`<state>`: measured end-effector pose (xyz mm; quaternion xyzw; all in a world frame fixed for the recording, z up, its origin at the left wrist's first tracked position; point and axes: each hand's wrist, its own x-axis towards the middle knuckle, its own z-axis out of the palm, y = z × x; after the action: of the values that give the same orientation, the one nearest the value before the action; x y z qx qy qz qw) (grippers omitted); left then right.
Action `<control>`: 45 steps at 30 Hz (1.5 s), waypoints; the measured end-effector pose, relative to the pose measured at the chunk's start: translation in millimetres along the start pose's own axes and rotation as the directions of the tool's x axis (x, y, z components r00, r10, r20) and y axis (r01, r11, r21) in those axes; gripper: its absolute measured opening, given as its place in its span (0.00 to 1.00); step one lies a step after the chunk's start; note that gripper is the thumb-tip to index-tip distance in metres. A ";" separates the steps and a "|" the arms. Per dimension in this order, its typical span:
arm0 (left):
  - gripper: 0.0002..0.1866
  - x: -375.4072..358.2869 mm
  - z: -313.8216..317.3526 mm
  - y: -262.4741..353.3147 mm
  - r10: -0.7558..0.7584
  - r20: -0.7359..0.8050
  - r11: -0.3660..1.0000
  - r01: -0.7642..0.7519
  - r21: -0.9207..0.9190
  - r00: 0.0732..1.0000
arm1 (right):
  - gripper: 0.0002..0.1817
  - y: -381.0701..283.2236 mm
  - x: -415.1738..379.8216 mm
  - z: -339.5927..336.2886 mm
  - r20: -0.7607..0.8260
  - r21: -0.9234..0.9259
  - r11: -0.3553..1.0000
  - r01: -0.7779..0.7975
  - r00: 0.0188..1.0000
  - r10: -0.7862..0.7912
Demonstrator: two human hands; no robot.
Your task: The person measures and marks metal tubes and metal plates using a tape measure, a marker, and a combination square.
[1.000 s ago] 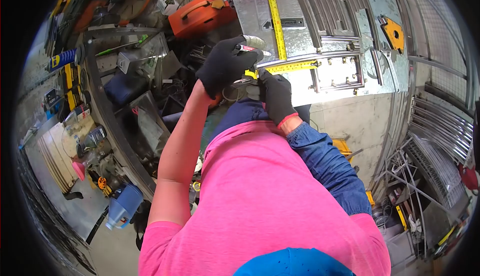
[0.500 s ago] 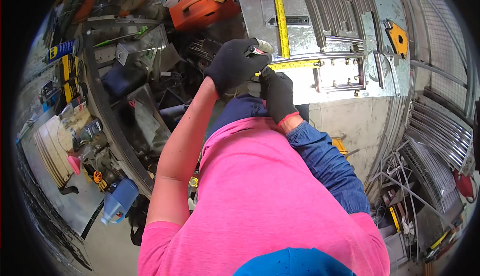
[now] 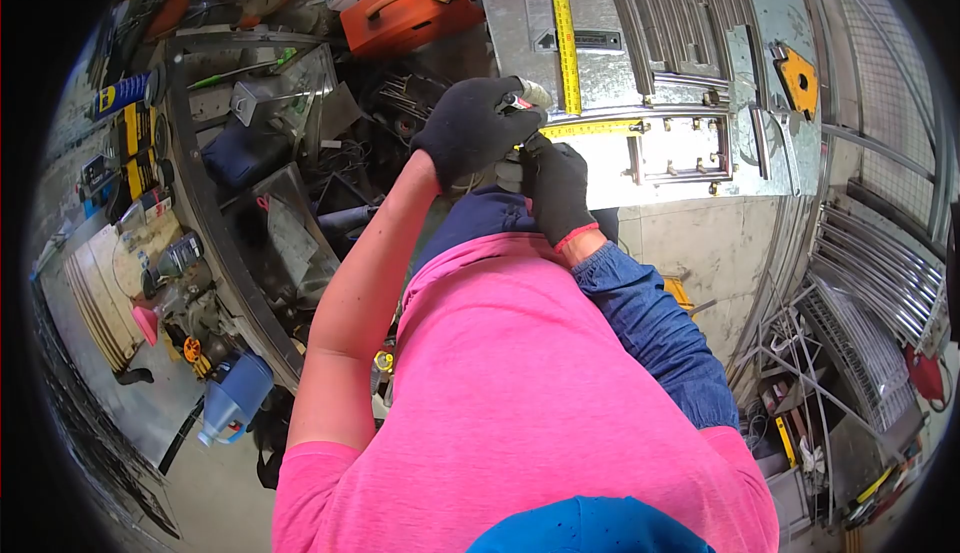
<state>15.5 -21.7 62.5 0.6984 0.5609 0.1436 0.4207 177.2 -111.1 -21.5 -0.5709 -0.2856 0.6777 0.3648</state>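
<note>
Tape (image 3: 590, 129) lies flat along the near edge of the steel sheet (image 3: 520, 13), just right of both gloved hands.

Left hand (image 3: 468, 131) is fisted around a red-tipped marker (image 3: 516, 103) at the tape's left end. Right hand (image 3: 556, 188) sits just below, touching it, fingers pinning the tape's end; forearm bent back towards the body.

An orange case (image 3: 402, 15) lies at the top, beside the metal sheet (image 3: 610, 63). A yellow-orange angle magnet (image 3: 797, 75) sits on the sheet's right part. At left, a blue spray can (image 3: 122, 96) rests among clutter, with a pink funnel (image 3: 146, 324) and a blue jug (image 3: 228, 405) lower down. Curved metal rods (image 3: 880, 273) are stacked at right.
</note>
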 end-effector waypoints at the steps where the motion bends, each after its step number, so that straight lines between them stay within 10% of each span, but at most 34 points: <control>1: 0.17 -0.7 0.0 2.0 -0.001 0.000 1.000 0.001 0.000 1.000 | 0.14 2.4 1.2 -0.8 -0.002 -0.050 0.999 -0.003 1.000 0.003; 12: 0.17 -1.8 -0.2 1.3 -0.032 0.000 0.999 0.032 0.011 1.000 | 0.08 -2.8 1.1 13.3 -0.149 0.257 0.966 -0.022 0.987 0.062; 21: 0.21 -1.5 5.8 -2.5 -0.006 -0.051 0.998 0.003 -0.060 0.999 | 0.10 6.1 2.5 2.6 -0.020 -0.172 0.973 0.156 0.987 -0.162; 23: 0.18 -1.7 3.1 -1.0 -0.037 -0.024 0.998 0.036 -0.048 0.999 | 0.06 -18.0 -2.0 13.6 -0.102 0.300 0.943 -0.148 0.977 0.186; 26: 0.17 -1.3 1.2 1.8 -0.060 0.001 0.998 0.060 -0.001 0.998 | 0.06 -1.8 6.5 5.3 -0.055 0.392 0.877 -0.276 0.945 0.322; 41: 0.17 -4.9 0.4 7.3 -0.062 0.011 0.998 0.062 -0.008 0.998 | 0.08 0.4 0.4 9.6 -0.089 0.067 0.992 0.106 0.991 -0.100; 45: 0.15 -6.4 -0.4 7.9 -0.016 -0.031 0.993 0.013 -0.119 0.999 | 0.10 -21.7 -5.9 12.0 -0.058 0.222 0.975 -0.023 0.998 0.037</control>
<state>18.3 -27.4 70.5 0.6656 0.5632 0.1850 0.4533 169.5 -103.2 1.5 -0.5519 -0.1884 0.6927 0.4244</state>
